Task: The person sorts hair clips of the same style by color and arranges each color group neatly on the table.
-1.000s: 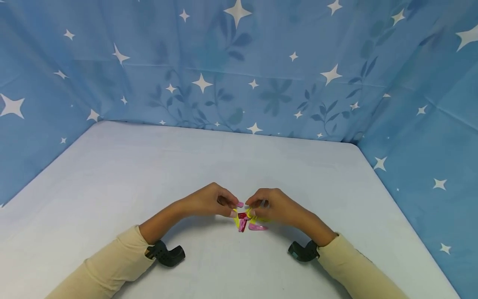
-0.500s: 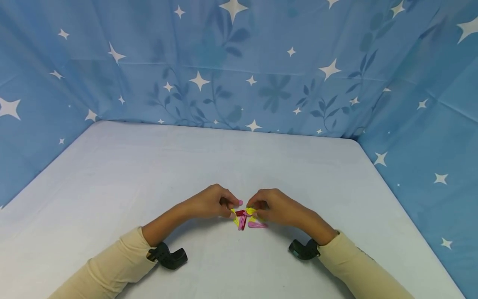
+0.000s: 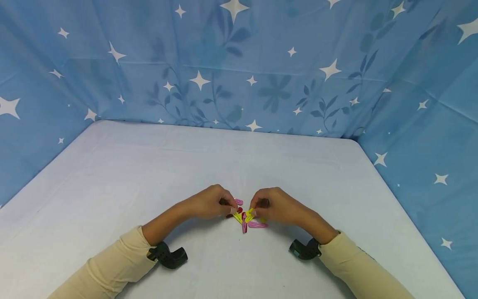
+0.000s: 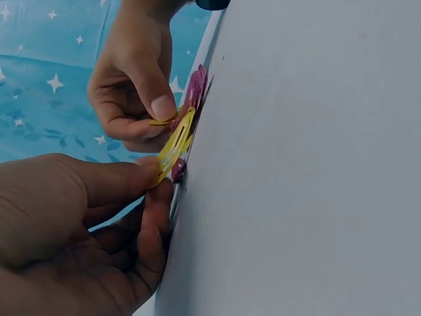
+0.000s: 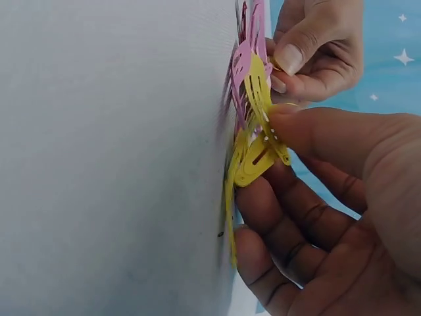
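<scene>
In the head view, my left hand pinches a yellow snap hair clip between thumb and forefinger. The left wrist view shows that yellow clip slanting up from the fingertips. Opposite it, my right hand pinches another yellow snap hair clip, seen closer as a slotted yellow clip in the right wrist view. Pink clips and dark red ones lie in a small pile between and below the hands. One pink clip is just beyond the left fingertips. Overlap hides parts of the pile.
The clips are on a white-covered table. A blue curtain with white stars borders its back and sides. Black wrist cameras, left device and right device, hang under the forearms near the table surface.
The yellow clip at my left fingers now shows more fully, and the pink clip there sits farther out. Pink and red clips in the pile have shifted. My right hand's yellow clip has tilted.
</scene>
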A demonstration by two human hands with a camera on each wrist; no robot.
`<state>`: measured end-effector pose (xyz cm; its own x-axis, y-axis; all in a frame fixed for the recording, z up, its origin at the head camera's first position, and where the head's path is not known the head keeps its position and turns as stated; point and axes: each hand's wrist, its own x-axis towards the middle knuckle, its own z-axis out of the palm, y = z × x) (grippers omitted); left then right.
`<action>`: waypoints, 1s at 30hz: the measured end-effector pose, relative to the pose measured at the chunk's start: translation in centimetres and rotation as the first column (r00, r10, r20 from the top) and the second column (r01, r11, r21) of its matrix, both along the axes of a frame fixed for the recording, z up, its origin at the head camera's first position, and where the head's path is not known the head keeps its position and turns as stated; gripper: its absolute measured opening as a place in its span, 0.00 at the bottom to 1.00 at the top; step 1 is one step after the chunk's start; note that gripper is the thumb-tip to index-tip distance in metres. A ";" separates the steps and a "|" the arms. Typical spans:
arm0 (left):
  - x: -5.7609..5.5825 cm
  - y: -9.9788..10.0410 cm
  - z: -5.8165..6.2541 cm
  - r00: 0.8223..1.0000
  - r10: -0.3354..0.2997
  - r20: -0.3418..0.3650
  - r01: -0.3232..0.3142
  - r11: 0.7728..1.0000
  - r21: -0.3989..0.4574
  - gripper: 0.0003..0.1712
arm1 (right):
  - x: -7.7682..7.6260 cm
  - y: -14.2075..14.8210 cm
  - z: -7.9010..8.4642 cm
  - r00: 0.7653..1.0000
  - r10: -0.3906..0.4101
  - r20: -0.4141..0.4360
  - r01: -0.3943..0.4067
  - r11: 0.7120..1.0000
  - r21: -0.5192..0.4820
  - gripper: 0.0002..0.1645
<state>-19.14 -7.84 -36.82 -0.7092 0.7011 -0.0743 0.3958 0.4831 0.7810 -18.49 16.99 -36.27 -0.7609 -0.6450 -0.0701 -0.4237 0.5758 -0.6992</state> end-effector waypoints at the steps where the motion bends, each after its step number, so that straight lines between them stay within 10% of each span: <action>1: 0.0 0.0 0.1 1.000 0.005 0.008 -0.005 1.000 -0.002 0.08 | 0.0 0.1 0.0 1.000 -0.001 -0.003 0.001 1.000 -0.008 0.04; 30: -1.4 -0.9 0.5 0.951 0.242 0.191 -0.269 0.954 0.133 0.14 | -1.2 1.2 0.9 0.985 -0.165 -0.047 0.161 0.984 -0.081 0.12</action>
